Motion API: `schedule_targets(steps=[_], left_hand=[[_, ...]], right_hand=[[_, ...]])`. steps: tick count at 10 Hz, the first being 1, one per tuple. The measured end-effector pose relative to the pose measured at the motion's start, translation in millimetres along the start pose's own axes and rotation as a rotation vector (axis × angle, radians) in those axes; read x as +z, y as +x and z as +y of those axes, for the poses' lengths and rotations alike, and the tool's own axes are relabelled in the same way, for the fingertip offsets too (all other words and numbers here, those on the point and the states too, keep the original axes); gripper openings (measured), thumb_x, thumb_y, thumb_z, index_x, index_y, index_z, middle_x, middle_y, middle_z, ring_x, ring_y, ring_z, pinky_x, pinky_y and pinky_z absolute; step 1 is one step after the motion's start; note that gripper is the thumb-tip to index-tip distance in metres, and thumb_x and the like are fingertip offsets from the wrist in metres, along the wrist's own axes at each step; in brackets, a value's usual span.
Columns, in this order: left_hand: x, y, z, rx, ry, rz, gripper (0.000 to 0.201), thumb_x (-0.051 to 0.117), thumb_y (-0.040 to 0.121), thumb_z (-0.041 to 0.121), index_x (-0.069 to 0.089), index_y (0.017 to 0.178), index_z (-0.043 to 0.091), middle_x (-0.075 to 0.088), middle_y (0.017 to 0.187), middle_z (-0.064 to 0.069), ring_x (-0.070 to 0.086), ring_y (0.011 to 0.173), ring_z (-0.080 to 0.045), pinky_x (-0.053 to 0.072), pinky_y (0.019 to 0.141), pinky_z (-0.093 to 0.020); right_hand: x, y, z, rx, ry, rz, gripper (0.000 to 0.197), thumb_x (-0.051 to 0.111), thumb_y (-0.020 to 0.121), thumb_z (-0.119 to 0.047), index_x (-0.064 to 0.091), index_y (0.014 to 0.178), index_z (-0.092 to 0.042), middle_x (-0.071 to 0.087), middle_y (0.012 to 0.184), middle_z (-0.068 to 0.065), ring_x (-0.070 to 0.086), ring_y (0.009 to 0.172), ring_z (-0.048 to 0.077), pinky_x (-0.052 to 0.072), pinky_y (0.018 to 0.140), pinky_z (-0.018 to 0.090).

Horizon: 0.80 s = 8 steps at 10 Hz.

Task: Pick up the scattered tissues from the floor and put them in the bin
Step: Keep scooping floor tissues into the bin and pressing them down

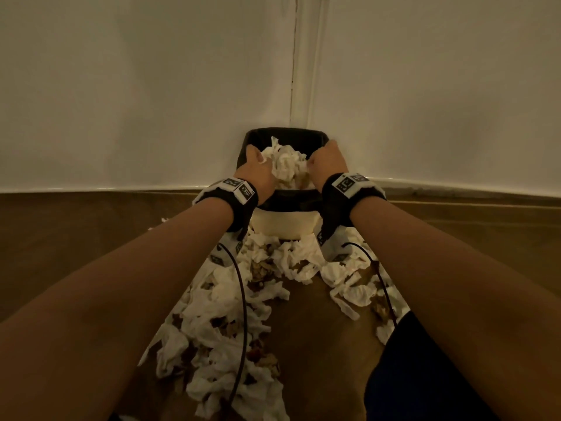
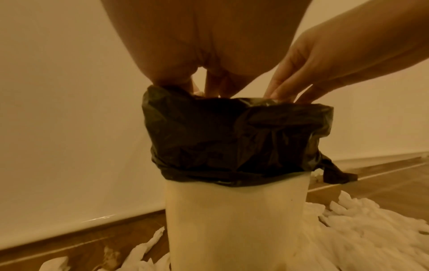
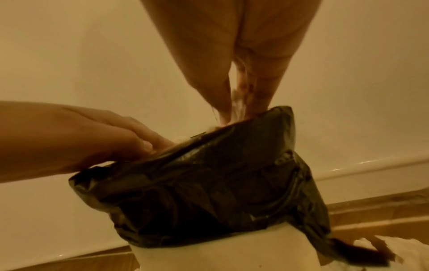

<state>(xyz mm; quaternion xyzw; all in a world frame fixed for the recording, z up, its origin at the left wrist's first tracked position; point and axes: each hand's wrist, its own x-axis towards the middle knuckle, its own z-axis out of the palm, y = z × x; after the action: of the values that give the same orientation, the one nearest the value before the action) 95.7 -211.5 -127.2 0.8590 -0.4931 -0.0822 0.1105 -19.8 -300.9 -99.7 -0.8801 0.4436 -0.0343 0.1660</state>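
Head view: left hand [image 1: 258, 171] and right hand [image 1: 329, 165] over bin [image 1: 285, 224], both grips curled on a tissue wad [image 1: 287, 165] at the liner [image 2: 232, 139] mouth. Rest of the tissues [image 1: 230, 314] lie on the floor [image 1: 91, 238] from 6 to 4 o'clock of bin. Risks: wad sits high, could spill over the rim on release; pushing down could drag the loose liner in or tip the bin.

Both forearms are bare, each wrist wrapped in a black strap [image 1: 239, 205] carrying white blocks printed with black square markers [image 1: 349, 183]. A thin black cable [image 1: 243, 299] trails from each strap's underside. Dark clothing [image 1: 425, 375] shows below the right strap
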Motion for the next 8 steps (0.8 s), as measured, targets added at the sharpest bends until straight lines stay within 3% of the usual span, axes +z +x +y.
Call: schedule_targets(steps=[1,2,3,4,5,6,7,8], left_hand=[[3,3,-3,0.068,0.110,-0.112,0.032,0.038,0.096,0.021,0.052,0.120,0.006,0.031,0.132,-0.019,0.051,0.103,-0.038,0.045,0.091,-0.040],[5,3,-3,0.145,0.169,-0.120,0.034,0.031,0.098,0.022,0.056,0.116,0.008,0.051,0.122,-0.016,0.047,0.108,-0.033,0.041,0.084,-0.037],[3,2,1,0.195,0.292,-0.147,0.033,0.032,0.097,0.024,0.058,0.113,0.010,0.060,0.115,-0.012,0.053,0.107,-0.028,0.038,0.086,-0.035],[3,5,5,0.155,0.379,-0.247,0.033,0.032,0.097,0.026,0.057,0.116,0.016,0.061,0.116,-0.006,0.054,0.110,-0.025,0.033,0.099,-0.036],[3,8,6,0.167,0.462,-0.313,0.037,0.029,0.099,0.027,0.049,0.130,0.019,0.056,0.127,-0.004,0.049,0.119,-0.023,0.029,0.104,-0.038],[-4,0,12,0.185,0.457,-0.258,0.033,0.030,0.098,0.027,0.057,0.116,0.020,0.061,0.117,-0.004,0.053,0.110,-0.023,0.029,0.101,-0.039],[-7,-7,14,0.228,0.361,0.015,0.028,0.033,0.096,0.027,0.059,0.099,0.016,0.060,0.104,-0.005,0.055,0.095,-0.023,0.033,0.090,-0.038],[-11,-23,16,0.312,0.172,0.338,0.030,0.033,0.098,0.027,0.058,0.097,0.011,0.056,0.095,-0.007,0.053,0.085,-0.024,0.031,0.073,-0.033]], right_hand=[[3,1,-5,-0.033,-0.041,-0.148,0.030,0.041,0.098,-0.013,0.061,0.115,0.000,0.059,0.122,0.018,0.055,0.112,0.030,0.042,0.095,0.032],[12,-3,-14,-0.065,0.034,-0.245,0.034,0.034,0.100,-0.018,0.059,0.082,-0.004,0.060,0.100,0.019,0.055,0.086,0.026,0.041,0.096,0.033],[22,-2,-18,-0.070,0.076,-0.332,0.041,0.025,0.103,-0.019,0.051,0.124,0.003,0.050,0.133,0.020,0.047,0.119,0.029,0.031,0.101,0.029],[24,-5,-17,-0.051,-0.006,-0.365,0.045,0.024,0.102,-0.026,0.044,0.133,0.000,0.046,0.137,0.018,0.041,0.127,0.033,0.032,0.101,0.037],[24,-8,-13,-0.094,-0.075,-0.400,0.046,0.024,0.101,-0.028,0.043,0.134,-0.003,0.042,0.140,0.019,0.037,0.130,0.035,0.029,0.105,0.042],[21,-11,-12,-0.120,-0.096,-0.358,0.045,0.024,0.101,-0.027,0.042,0.134,-0.002,0.044,0.139,0.019,0.041,0.128,0.034,0.032,0.103,0.041],[11,-12,-8,-0.181,-0.116,-0.254,0.048,0.022,0.101,-0.030,0.035,0.139,-0.004,0.044,0.138,0.020,0.046,0.124,0.034,0.035,0.102,0.042],[-4,-17,-2,-0.236,-0.194,0.019,0.044,0.028,0.099,-0.032,0.053,0.120,-0.003,0.053,0.121,0.015,0.051,0.109,0.031,0.040,0.090,0.040]])
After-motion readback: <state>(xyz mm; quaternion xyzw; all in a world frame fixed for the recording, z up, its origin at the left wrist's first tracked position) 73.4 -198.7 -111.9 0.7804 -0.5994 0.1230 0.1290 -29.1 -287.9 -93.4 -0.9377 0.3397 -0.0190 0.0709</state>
